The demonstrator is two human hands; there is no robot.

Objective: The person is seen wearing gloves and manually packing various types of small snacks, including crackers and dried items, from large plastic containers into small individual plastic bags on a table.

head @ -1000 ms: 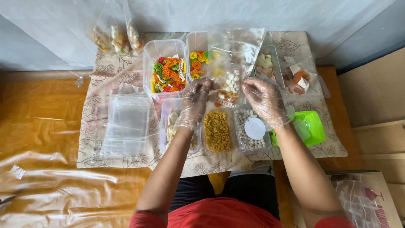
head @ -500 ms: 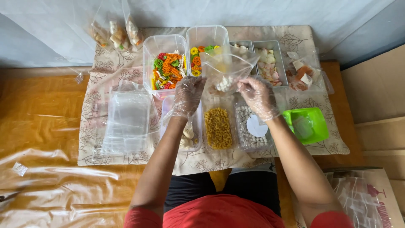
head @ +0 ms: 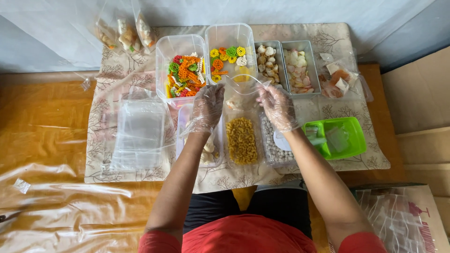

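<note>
While both gloved hands work over the middle of the spread, a small clear bag (head: 240, 91) hangs between them, and everything else can be placed from it. The left hand (head: 207, 107) pinches the bag's left edge, and the right hand (head: 276, 105) pinches the right edge, so the mouth is pulled wide and faces up; that looks like the reason for the two-sided grip, since a limp plastic bag would fold shut if held at one side only. A few pale and orange pieces already sit at the bottom of it.

Just beyond the bag stand two tall clear tubs of coloured wheel-shaped crackers (head: 183, 75), and beyond and to its right two grey trays of pale pieces (head: 283, 63), all close enough to reach without shifting. Directly below the bag, nearer the person, lies a tub of yellow curled pasta shapes (head: 241, 140), with a tub of small white pellets (head: 276, 150) to the right of that, partly under the right wrist. The bag is held above these, apparently so spills drop back into a tub.

Well to the bag's left lies a stack of empty clear bags (head: 140, 133); to its lower right sits a green tray (head: 337, 138). Far beyond and left, a few filled bags (head: 124, 35) rest against the wall, kept apart from the open tubs.
</note>
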